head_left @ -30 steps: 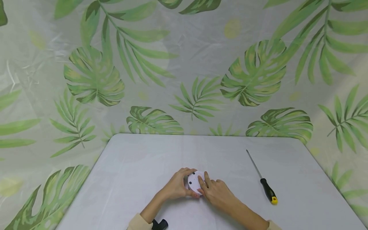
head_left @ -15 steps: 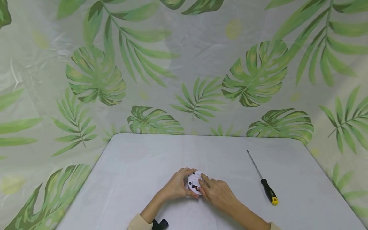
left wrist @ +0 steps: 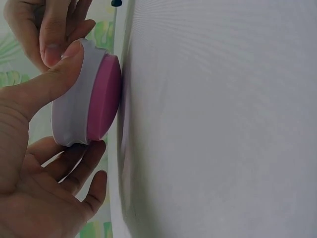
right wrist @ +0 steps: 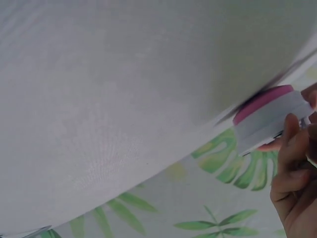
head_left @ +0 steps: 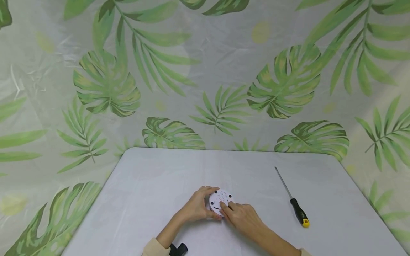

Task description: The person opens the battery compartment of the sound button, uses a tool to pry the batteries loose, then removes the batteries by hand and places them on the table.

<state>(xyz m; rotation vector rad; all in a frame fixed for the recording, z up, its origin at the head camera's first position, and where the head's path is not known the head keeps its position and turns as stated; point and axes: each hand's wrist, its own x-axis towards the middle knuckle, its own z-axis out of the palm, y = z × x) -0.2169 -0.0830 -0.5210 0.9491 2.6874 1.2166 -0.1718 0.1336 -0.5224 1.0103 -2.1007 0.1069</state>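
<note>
A round white device with a pink underside has small holes, dark round feet and a battery compartment on its upturned face. My left hand grips it around the side, thumb at the near edge and fingers at the far edge. My right hand has its fingers bent, the thumb and index fingertips at a small white battery cover over the compartment. A dark slit shows beside this cover. In the right wrist view the right hand partly hides the white body.
On the right of the white table lies a screwdriver with a black and yellow handle. A black object sits by the left sleeve at the near edge. A leaf-patterned sheet hangs behind the table.
The right fingers went from lying over the face to bending at its near side. The compartment, bared half a second ago, is now mostly covered by the white cover. The left hand stays put.
</note>
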